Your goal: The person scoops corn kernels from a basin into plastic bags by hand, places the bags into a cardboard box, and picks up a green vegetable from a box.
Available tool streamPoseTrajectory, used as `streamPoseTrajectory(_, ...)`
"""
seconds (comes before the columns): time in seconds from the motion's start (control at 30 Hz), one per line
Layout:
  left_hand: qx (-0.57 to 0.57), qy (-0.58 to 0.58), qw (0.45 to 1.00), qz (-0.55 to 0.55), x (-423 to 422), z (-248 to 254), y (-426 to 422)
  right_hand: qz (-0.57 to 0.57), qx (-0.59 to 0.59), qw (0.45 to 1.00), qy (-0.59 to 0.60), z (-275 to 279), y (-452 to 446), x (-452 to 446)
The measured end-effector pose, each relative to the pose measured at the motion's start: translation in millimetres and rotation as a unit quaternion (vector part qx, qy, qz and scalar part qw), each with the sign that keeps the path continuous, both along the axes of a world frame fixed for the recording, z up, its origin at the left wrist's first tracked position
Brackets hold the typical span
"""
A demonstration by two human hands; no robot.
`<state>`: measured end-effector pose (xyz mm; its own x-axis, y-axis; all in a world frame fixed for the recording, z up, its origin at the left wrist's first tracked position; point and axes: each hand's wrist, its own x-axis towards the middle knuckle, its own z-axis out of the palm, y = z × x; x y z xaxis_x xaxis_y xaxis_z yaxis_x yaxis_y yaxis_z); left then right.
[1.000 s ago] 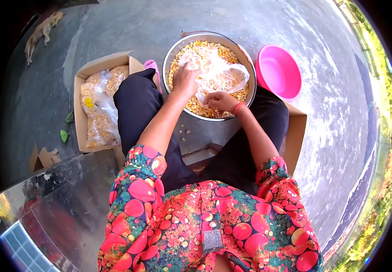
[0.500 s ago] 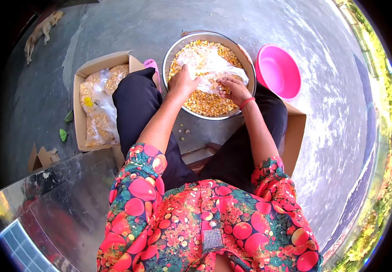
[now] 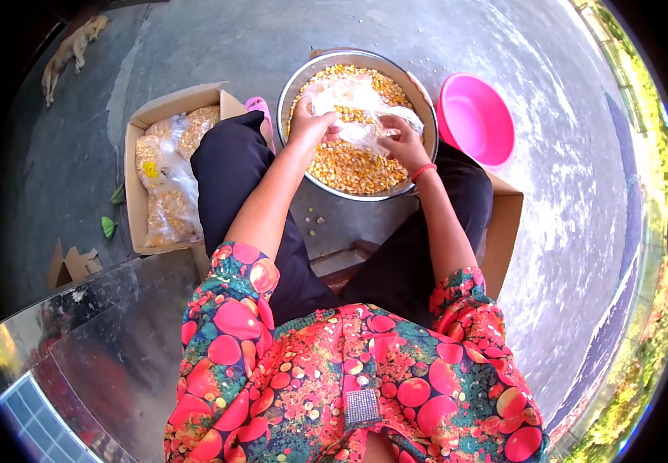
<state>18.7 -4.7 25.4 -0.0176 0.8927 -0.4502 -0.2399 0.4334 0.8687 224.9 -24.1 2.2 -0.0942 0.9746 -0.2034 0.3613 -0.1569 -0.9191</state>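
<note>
A round metal basin (image 3: 294, 91) full of yellow corn kernels (image 3: 357, 171) stands between my knees. On the kernels lies a thin, clear plastic bag (image 3: 353, 92), crumpled, with some kernels in it. My left hand (image 3: 312, 127) is at the bag's left side, its fingers closed on the plastic. At the right side of the bag, my right hand (image 3: 403, 144), with a red band at the wrist, pinches the bag's edge with curled fingers.
Bags of kernels fill a cardboard box (image 3: 139, 224) at my left. A pink basin (image 3: 476, 119) stands right of the metal one, with another box (image 3: 506, 231) by my right leg. A dog (image 3: 71, 54) lies at the upper left. Green leaves (image 3: 108, 227) lie beside the left box.
Both hands have shifted over the bag; my right hand has risen from the basin's lower part to the bag's right edge. The bag's lower part has drawn upward, uncovering kernels.
</note>
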Motion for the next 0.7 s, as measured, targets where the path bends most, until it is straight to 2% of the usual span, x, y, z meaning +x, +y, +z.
streamPoseTrajectory(0.03, -0.001, -0.001, 1.0, -0.001, -0.1, -0.8, 1.3, 0.057, 0.043, 0.988, -0.137, -4.0, -1.1, 1.6)
streamPoseTrajectory(0.07, -0.002, -0.018, 1.0, 0.004, -0.8, -1.6, 3.0, 0.05, 0.19, 0.953, -0.231, -21.0, -4.3, 2.8)
streamPoseTrajectory(0.17, 0.0, -0.032, 0.999, 0.005, -1.9, 0.8, 2.8, 0.096, 0.134, 0.945, -0.284, -14.8, -7.6, -0.9)
streamPoseTrajectory(0.2, 0.001, -0.041, 0.999, 0.009, -2.2, 5.7, 2.3, 0.057, 0.115, 0.971, -0.203, -9.4, -8.9, -5.2)
streamPoseTrajectory(0.23, 0.001, -0.05, 0.999, 0.014, -3.3, 9.8, 1.5, 0.058, 0.116, 0.971, -0.202, -3.5, -6.7, -7.4)
streamPoseTrajectory(0.27, 0.0, -0.049, 0.999, 0.015, -2.8, 12.7, -0.2, 0.015, 0.004, 0.997, -0.079, 1.6, -4.3, -8.9)
streamPoseTrajectory(0.3, 0.064, 0.058, 0.995, 0.047, -0.4, 15.8, -1.1, -0.029, -0.109, 0.993, 0.046, 3.5, -1.2, -8.8)
streamPoseTrajectory(0.33, 0.128, 0.165, 0.975, 0.078, 1.4, 17.0, -1.3, 0.018, -0.031, 0.997, -0.065, -2.1, 2.3, -2.5)
streamPoseTrajectory(0.37, 0.128, 0.165, 0.975, 0.078, 0.7, 9.6, 2.4, 0.018, -0.031, 0.997, -0.065, -4.4, 1.7, 0.8)
streamPoseTrajectory(0.4, 0.28, 0.297, 0.912, 0.049, -2.7, 9.9, 5.9, 0.079, 0.032, 0.989, -0.122, -2.1, -0.3, -0.2)
streamPoseTrajectory(0.43, 0.42, 0.416, 0.807, 0.017, -4.5, 9.7, 7.6, 0.14, 0.094, 0.969, -0.178, -0.2, -2.7, -1.3)
streamPoseTrajectory(0.47, 0.366, 0.375, 0.851, -0.037, 0.2, 6.7, 0.7, 0.115, 0.087, 0.987, -0.068, -0.1, -7.8, -4.6)
streamPoseTrajectory(0.5, 0.39, 0.404, 0.826, -0.057, 3.2, 6.3, -4.0, 0.115, 0.086, 0.987, -0.068, 3.0, -7.4, -4.1)
streamPoseTrajectory(0.57, 0.357, 0.448, 0.802, -0.168, 4.0, 5.6, -10.3, 0.08, 0.108, 0.987, -0.093, 5.4, -6.8, -2.0)
streamPoseTrajectory(0.6, 0.357, 0.447, 0.802, -0.169, 3.8, 5.3, -12.3, 0.11, 0.021, 0.992, -0.051, 0.7, -3.5, 3.8)
streamPoseTrajectory(0.63, 0.327, 0.453, 0.81, -0.177, 3.5, 5.0, -13.5, 0.186, -0.18, 0.966, 0.011, 26.0, -5.0, 5.4)
streamPoseTrajectory(0.7, 0.298, 0.458, 0.817, -0.186, 2.2, 3.3, -13.2, 0.306, -0.25, 0.918, -0.03, 44.1, -15.3, -2.6)
